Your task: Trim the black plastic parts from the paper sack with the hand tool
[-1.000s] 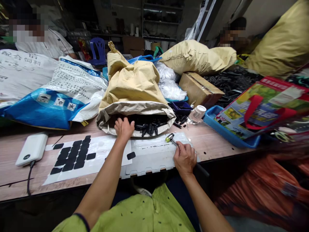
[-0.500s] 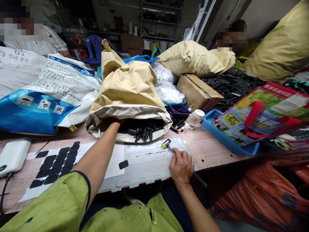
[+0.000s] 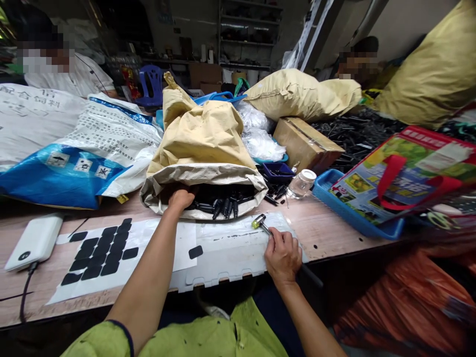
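My left hand is at the mouth of a tan woven sack, its fingers partly hidden in the dark opening. Black pen-like parts lie heaped inside and poke out over the sack's lip. My right hand is wrapped round the handle of a small hammer with a yellowish face, resting over the table's front edge. Below the sack, a white board lies flat. Left of it, a white sheet bears several black rounded squares, with one loose square near its right edge.
A white power bank with a cable sits at the left. Blue-and-white sacks stand behind it. To the right are a clear jar, a cardboard box and a blue basket holding a printed bag. Two people sit across the table.
My left hand has drawn back from deep in the sack, so more of it shows at the opening. The view has shifted slightly; my right hand keeps its hold on the hammer.
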Motion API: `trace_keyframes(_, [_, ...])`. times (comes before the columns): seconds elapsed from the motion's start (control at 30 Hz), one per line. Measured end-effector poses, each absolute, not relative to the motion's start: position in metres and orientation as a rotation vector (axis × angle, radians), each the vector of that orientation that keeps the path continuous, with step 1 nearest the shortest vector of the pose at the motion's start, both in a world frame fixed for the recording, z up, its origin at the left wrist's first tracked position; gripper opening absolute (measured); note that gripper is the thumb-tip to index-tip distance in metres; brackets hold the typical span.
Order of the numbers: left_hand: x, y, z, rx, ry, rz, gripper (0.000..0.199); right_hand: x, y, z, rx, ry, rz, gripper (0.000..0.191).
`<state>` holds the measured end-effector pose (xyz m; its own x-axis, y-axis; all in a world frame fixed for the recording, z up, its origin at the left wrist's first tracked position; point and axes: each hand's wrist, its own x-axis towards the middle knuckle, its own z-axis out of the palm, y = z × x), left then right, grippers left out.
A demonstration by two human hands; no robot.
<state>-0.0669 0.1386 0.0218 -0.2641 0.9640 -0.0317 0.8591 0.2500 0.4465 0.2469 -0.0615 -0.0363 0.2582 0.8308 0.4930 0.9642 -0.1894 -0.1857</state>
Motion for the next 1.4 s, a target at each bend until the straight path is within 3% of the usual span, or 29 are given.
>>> trace_keyframes(0.17, [-0.062,0.11,0.023,1.749,2.397,0.549,0.05,0.246,-0.061,-0.036,-2.065,-1.624,-0.403,0.028])
trace_keyframes(0.3, [-0.049,0.077,0.027,1.881,2.377,0.998,0.043,0.246,-0.061,-0.035,-2.075,-1.628,-0.405,0.028])
trace_keyframes(0.43, [-0.029,0.035,0.031,1.977,2.039,1.27,0.042,0.246,-0.061,-0.035,-2.08,-1.633,-0.403,0.028])
trace_keyframes(0.6, [0.002,-0.018,0.013,2.147,1.699,0.993,0.047,0.246,-0.061,-0.036,-2.056,-1.624,-0.402,0.028])
trace_keyframes(0.77, [0.022,-0.03,-0.012,2.191,1.823,0.732,0.043,0.245,-0.062,-0.035,-2.082,-1.616,-0.369,0.027])
trace_keyframes(1.0, [0.008,-0.023,-0.009,2.149,1.71,0.626,0.05,0.243,-0.063,-0.033,-2.088,-1.606,-0.367,0.027])
trace_keyframes(1.23, [0.001,-0.022,-0.022,2.011,1.666,0.791,0.022,0.249,-0.061,-0.029,-2.1,-1.65,-0.332,0.029])
trace_keyframes(1.4, [0.004,-0.023,-0.02,2.014,1.678,0.742,0.018,0.252,-0.07,-0.013,-2.107,-1.623,-0.161,0.028])
